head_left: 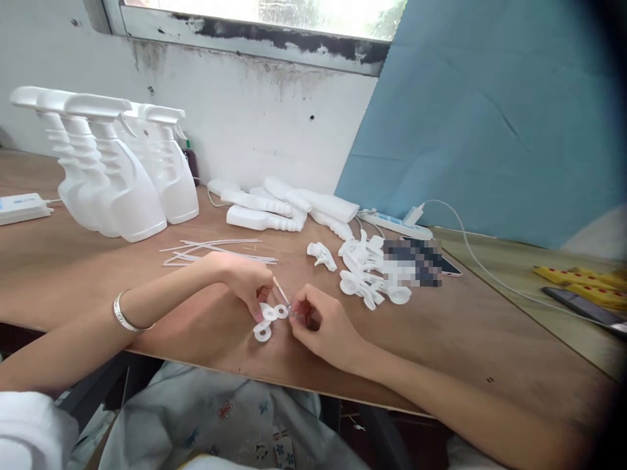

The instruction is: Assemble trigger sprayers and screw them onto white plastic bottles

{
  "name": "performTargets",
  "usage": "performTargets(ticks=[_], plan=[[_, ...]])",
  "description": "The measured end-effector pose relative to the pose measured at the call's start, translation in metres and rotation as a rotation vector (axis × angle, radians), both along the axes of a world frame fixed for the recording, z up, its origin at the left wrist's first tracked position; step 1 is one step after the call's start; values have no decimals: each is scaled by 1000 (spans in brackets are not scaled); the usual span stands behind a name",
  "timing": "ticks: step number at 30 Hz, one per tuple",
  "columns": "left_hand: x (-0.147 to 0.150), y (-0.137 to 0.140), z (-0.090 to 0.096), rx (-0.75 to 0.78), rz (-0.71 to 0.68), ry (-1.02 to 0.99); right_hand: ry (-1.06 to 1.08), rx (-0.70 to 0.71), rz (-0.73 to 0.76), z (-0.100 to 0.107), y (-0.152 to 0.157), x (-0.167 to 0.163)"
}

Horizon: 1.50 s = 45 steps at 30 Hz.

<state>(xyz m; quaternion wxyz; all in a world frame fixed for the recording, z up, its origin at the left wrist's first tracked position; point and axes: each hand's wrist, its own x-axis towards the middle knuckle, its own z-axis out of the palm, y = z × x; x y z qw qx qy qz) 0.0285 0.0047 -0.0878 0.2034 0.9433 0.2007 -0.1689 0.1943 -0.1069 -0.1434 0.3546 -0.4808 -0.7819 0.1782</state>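
Observation:
My left hand [249,282] reaches down with curled fingers, thumb and fingertips pressed at a small flat white ring [268,312]. Beside it lie another white ring [281,311] and a further ring [262,331] closer to the table's front edge. My right hand [321,323] is closed in a pinch just right of the rings. From its fingertips a thin white tube [281,291] slants up toward my left hand, with a small greyish end at the pinch. The fingers partly hide that end.
Thin white tubes [220,251] lie behind my left forearm. White spray bottles [132,189] stand at the left. White bottles [264,219] lie by the wall. A white trigger spray head [322,256] lies near a pile of others [362,287]. A power strip [396,225] sits behind.

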Motion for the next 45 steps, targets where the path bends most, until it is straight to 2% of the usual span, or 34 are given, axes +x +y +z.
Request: performTargets(ticks=[3,7,12,17,21,29,35,41,45], plan=[[-2,9,-5,-25,-2,-81,-45,133,-97,-2,15,10],[-10,31,-12,-126,53,-196,-132,190,-168,-5,32,21],[-17,50,-27,-300,189,-502,-331,335,-244,-7,43,27],[-13,49,-37,-385,342,-627,-538,304,-332,-13,50,32],[-10,47,-44,-407,339,-676,-606,270,-261,-15,52,33],[-4,44,-55,-501,406,-832,-545,255,-261,-13,50,31],[-2,42,-58,-559,345,-849,-463,305,-248,-15,50,32],[-1,41,-55,-526,343,-829,-476,414,-396,-14,50,32],[-2,43,-57,-418,348,-805,-556,341,-440,-17,55,33]])
